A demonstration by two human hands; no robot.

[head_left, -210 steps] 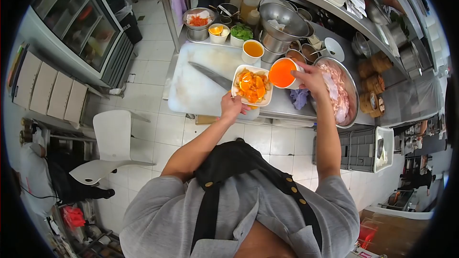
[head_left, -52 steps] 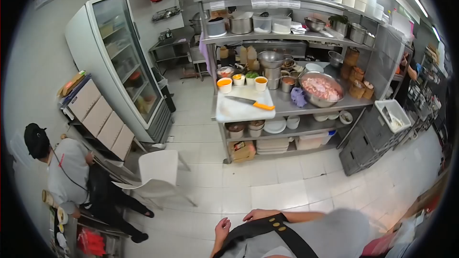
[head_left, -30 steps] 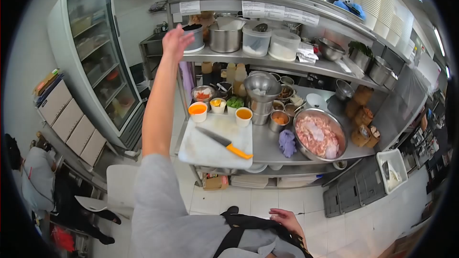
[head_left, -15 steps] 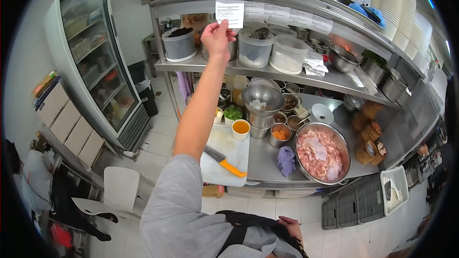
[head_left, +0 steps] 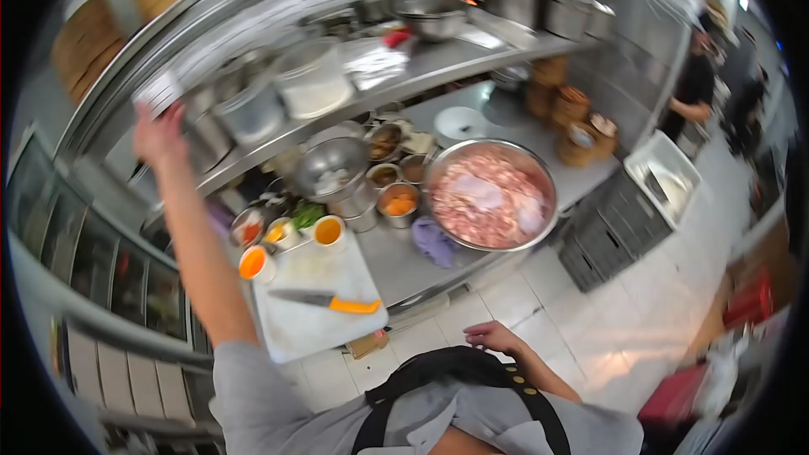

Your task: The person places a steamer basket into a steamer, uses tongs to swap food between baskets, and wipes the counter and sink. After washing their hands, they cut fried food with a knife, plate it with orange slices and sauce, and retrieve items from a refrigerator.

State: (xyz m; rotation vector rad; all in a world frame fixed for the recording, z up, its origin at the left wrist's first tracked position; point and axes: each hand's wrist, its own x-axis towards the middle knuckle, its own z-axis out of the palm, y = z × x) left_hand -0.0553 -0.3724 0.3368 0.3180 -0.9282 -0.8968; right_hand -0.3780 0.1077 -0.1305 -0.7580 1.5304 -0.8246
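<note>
My left hand (head_left: 160,136), blurred by motion, is raised to the shelf rail at the upper left. Its fingers are at a white paper slip (head_left: 158,93) and pinch its lower edge. My right hand (head_left: 495,337) hangs low in front of the apron, holding nothing, with its fingers apart. Below my left arm, a knife with an orange handle (head_left: 354,307) lies on a white cutting board (head_left: 295,339). Cups of orange liquid (head_left: 328,231) stand at the board's back edge. To the right sits a big steel bowl of raw meat (head_left: 489,194), beside a purple cloth (head_left: 434,242).
Plastic tubs (head_left: 312,80) stand on the steel shelf (head_left: 404,76). Grey crates (head_left: 602,240) with a white bin (head_left: 666,177) are on the floor at right. People (head_left: 695,93) stand at the far right. A glass-door fridge (head_left: 93,261) is at left.
The view has turned right and tilted, so the counter appears further left. My right hand now shows more fully, and people have come into view at the far right. The slip remains at my left hand.
</note>
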